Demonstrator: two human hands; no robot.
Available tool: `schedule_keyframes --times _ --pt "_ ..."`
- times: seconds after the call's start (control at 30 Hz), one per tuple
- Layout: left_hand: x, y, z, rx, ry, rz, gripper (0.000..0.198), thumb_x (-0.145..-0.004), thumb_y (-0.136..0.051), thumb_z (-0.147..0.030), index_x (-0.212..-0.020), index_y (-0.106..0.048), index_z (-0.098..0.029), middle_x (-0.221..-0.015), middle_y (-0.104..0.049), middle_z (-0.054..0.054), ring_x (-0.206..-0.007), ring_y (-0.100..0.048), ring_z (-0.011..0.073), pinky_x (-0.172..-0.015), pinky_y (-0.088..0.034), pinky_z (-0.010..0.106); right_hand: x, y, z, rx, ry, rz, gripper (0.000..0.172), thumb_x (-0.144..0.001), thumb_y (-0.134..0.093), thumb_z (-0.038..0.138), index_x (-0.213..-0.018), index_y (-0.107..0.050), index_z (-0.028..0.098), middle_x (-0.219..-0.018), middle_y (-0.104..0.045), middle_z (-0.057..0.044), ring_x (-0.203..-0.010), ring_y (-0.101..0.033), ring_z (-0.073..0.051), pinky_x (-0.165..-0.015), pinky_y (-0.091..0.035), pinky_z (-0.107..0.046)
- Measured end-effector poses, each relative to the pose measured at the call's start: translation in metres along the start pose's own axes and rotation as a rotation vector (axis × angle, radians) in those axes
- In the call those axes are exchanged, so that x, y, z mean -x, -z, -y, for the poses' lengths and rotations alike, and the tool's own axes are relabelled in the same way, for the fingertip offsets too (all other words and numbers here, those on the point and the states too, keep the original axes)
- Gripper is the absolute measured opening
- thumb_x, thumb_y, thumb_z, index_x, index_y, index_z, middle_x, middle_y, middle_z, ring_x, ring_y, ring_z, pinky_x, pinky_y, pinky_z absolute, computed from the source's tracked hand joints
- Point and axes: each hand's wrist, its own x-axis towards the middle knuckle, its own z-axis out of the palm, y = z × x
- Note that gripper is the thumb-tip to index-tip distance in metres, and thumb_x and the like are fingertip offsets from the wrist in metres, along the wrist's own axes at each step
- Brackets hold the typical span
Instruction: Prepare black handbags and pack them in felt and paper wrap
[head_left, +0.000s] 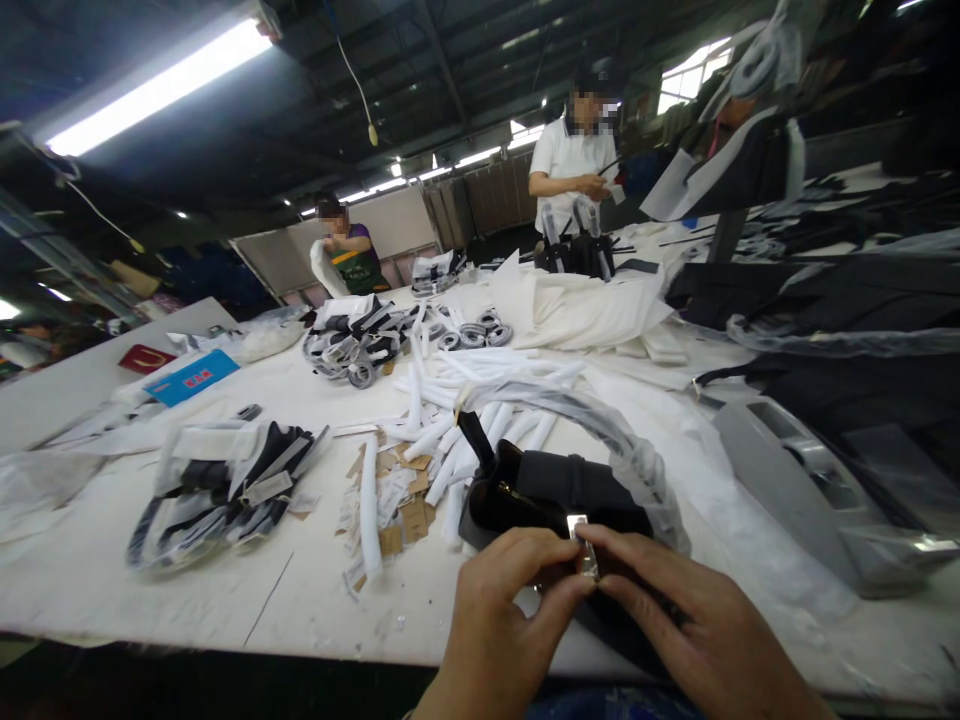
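Note:
A black handbag (577, 482) stands on the white table right in front of me, its handle (577, 400) wrapped in clear plastic and white padding. At the bag's front, a shiny metal clasp (583, 545) sits between my two hands. My left hand (510, 590) pinches the clasp from the left with thumb and index finger. From the right, the thumb and index finger of my right hand (675, 590) close on the same clasp. The lower front of the bag is mostly hidden behind my hands.
White foam tubes (371, 510) and small paper tags (405, 500) lie behind and left of the bag. Wrapped bag pieces (225, 490) sit farther left. A grey tape dispenser (795, 480) stands at right. Two people (574, 160) work across the table.

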Motion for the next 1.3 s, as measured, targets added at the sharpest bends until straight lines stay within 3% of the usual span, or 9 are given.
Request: schedule_keyframes --times 0.13,0.2,0.5,0.83,1.0,1.3 --pt "-0.001 0.002 0.001 0.115 0.23 0.071 0.011 -0.081 -0.078 -0.016 -0.09 -0.075 -0.021 -0.086 -0.076 0.0 -0.076 -0.074 0.0129 -0.07 -0.059 0.017 0.001 -0.001 0.0 0.009 0.106 0.016 0.04 -0.095 -0.058 0.012 -0.132 -0.06 0.027 -0.122 -0.074 0.0 -0.109 -0.071 -0.012 -0.096 -0.054 -0.017" --pt "-0.001 0.003 0.001 0.105 0.269 0.096 0.01 -0.082 -0.077 -0.015 -0.089 -0.075 -0.021 -0.085 -0.077 -0.002 -0.076 -0.074 0.012 -0.07 -0.058 0.016 0.001 -0.001 -0.001 0.016 0.144 0.015 0.042 -0.094 -0.057 0.01 -0.133 -0.06 0.025 -0.123 -0.073 -0.001 -0.11 -0.07 -0.012 -0.097 -0.053 -0.017" --pt "0.0 -0.001 0.003 -0.223 -0.053 0.048 0.014 -0.081 -0.077 -0.008 -0.086 -0.072 -0.02 -0.081 -0.076 -0.004 -0.072 -0.071 0.0099 -0.071 -0.052 0.014 -0.004 0.002 -0.004 -0.046 0.172 0.077 0.051 -0.095 -0.052 0.004 -0.141 -0.053 0.027 -0.124 -0.073 -0.002 -0.111 -0.069 -0.012 -0.097 -0.054 -0.018" --pt "0.002 -0.008 0.01 -0.253 -0.082 -0.004 0.012 -0.088 -0.067 -0.01 -0.092 -0.069 -0.021 -0.082 -0.075 -0.003 -0.071 -0.07 0.0108 -0.067 -0.053 0.015 -0.002 0.0 -0.005 -0.058 0.096 0.077 0.047 -0.096 -0.055 0.009 -0.139 -0.055 0.025 -0.119 -0.074 -0.003 -0.105 -0.072 -0.013 -0.092 -0.057 -0.019" --pt "0.002 -0.009 0.01 -0.307 -0.048 0.018 0.014 -0.092 -0.062 -0.011 -0.099 -0.07 -0.02 -0.081 -0.076 -0.001 -0.067 -0.07 0.0108 -0.063 -0.053 0.015 0.0 -0.003 0.0 -0.054 0.06 0.087 0.046 -0.097 -0.055 0.012 -0.141 -0.054 0.027 -0.106 -0.076 0.0 -0.093 -0.073 -0.012 -0.081 -0.059 -0.017" --pt "0.006 -0.003 0.009 -0.231 -0.123 0.016 0.017 -0.096 -0.064 -0.021 -0.112 -0.07 -0.022 -0.096 -0.079 0.001 -0.085 -0.075 0.0139 -0.079 -0.058 0.018 -0.001 -0.002 0.007 0.028 0.02 -0.012 0.042 -0.094 -0.063 0.02 -0.135 -0.06 0.026 -0.12 -0.075 -0.002 -0.104 -0.073 -0.017 -0.091 -0.059 -0.022"
